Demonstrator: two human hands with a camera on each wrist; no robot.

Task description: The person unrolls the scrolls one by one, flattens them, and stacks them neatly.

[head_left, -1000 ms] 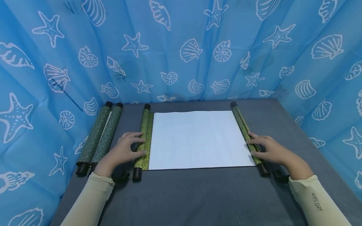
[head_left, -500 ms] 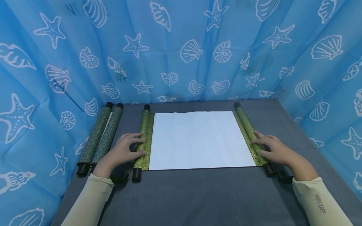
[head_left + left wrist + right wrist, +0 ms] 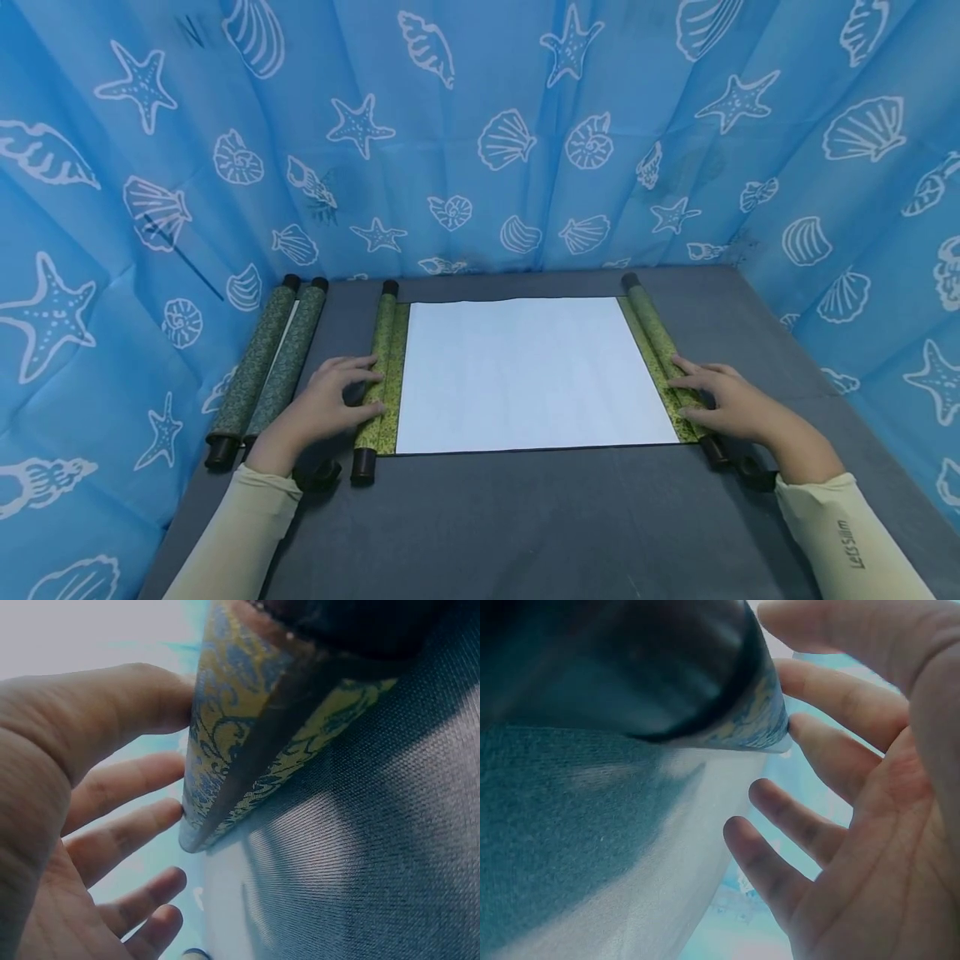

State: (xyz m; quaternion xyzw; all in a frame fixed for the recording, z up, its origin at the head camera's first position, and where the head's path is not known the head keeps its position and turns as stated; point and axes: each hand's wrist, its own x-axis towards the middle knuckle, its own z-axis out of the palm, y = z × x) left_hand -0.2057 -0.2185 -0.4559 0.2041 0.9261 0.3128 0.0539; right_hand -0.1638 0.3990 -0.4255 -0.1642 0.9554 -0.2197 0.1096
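A hanging scroll (image 3: 525, 375) lies partly unrolled on the table, its blank white sheet bordered by yellow-green patterned strips. My left hand (image 3: 333, 400) rests its fingertips and thumb on the left roll (image 3: 384, 333), which has dark end knobs. In the left wrist view the thumb and two fingers (image 3: 142, 776) touch the patterned roll, while the others stay apart from it. Across the sheet my right hand (image 3: 723, 400) touches the right roll (image 3: 651, 329) with extended fingers. The right wrist view shows the roll's dark knob (image 3: 667, 667) close, with the fingers spread beside it.
Two rolled-up dark green scrolls (image 3: 258, 367) (image 3: 292, 358) lie side by side at the table's left edge. The grey table (image 3: 510, 525) extends in front of the sheet. A blue curtain (image 3: 480, 100) with shell prints hangs behind and at the sides.
The right roll has turned a little outward to the right under my right hand, baring more of the yellow-green strip. My left hand and the left roll have stayed in place.
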